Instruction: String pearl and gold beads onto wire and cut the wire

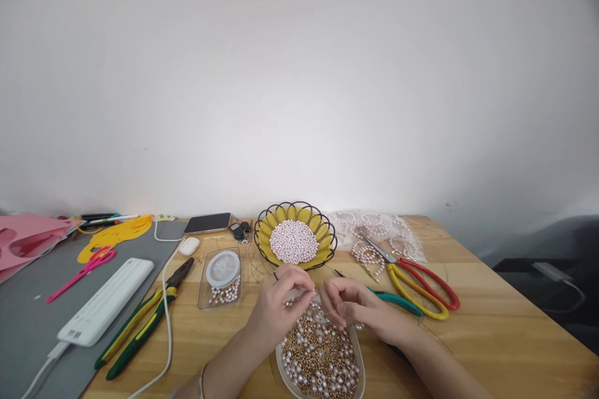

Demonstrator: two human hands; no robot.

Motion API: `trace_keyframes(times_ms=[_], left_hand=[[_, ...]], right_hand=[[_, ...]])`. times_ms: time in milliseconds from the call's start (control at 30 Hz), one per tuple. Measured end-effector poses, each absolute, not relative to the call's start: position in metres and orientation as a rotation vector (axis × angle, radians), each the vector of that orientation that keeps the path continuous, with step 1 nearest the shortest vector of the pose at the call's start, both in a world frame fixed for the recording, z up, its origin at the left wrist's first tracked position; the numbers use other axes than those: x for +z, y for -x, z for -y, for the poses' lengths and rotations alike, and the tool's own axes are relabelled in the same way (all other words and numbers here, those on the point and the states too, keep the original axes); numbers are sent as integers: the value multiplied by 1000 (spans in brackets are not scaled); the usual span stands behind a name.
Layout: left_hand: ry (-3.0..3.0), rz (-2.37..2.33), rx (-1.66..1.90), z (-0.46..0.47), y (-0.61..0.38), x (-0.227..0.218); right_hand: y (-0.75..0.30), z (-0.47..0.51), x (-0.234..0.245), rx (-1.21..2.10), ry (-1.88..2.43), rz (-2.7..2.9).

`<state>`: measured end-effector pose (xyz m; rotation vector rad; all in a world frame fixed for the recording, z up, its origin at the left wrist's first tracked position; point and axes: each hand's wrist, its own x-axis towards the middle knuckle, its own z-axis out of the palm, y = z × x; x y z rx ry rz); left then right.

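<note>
My left hand [286, 300] hovers above a white tray [279, 361] of mixed gold and pearl beads [321, 349], its thumb and forefinger pinched together. Close beside it, my right hand [353, 304] is also closed in a pinch over the tray's far end. Whatever the fingertips hold is too small to make out. Just beyond the hands stands a yellow basket [265, 234] with a black looped rim, holding small pale pink beads [294, 241]. Teal-handled pliers [400, 302] lie partly hidden under my right hand.
Left of the basket are a clear box [202, 299] with a spool [223, 269], yellow-green pliers [143, 324], a phone [208, 222] and a white power strip [107, 301]. On the right lie red-and-yellow scissors [416, 280] near a bag of bead strands [374, 230]. A wall rises behind.
</note>
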<state>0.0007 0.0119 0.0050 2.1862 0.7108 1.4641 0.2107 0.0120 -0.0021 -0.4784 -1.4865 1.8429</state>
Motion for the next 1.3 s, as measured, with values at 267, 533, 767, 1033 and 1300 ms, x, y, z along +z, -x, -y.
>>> trace_keyframes(times_ms=[267, 533, 767, 1033, 1300], left_hand=[[-2128, -721, 1500, -12, -1, 8], [-2140, -732, 1485, -12, -1, 7], [-2129, -729, 1491, -12, -1, 8], [-2140, -744, 1495, -11, -2, 10], [-2124, -733, 1500, -11, -3, 9]], right_hand=[[-212, -12, -7, 1834, 474, 1468], [-213, -13, -7, 1835, 493, 1487], [-213, -12, -5, 1843, 448, 1474], [-213, -12, -5, 1836, 470, 1498], [-213, -13, -7, 1829, 479, 1500]])
